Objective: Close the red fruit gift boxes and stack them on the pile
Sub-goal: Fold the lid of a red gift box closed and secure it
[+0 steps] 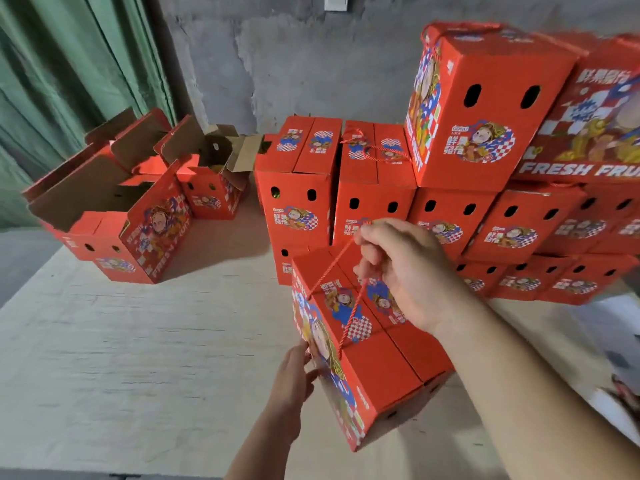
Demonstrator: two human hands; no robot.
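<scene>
A closed red fruit gift box [374, 362] hangs tilted in front of me, above the pale board. My right hand [405, 271] is shut on its red rope handle [349, 310], which runs taut from the box top up to my fingers. My left hand [294, 375] presses flat against the box's printed left side, fingers apart. Behind it rises the pile of closed red boxes [450, 216], several layers high at the right, with one box [485, 105] on top.
Three open red boxes with raised flaps stand at the left: a near one [114, 216], one behind it [138, 147] and a far one [211, 181]. The pale wooden board [138, 358] stretches below. A grey concrete wall [294, 57] and a green curtain [69, 64] close the back.
</scene>
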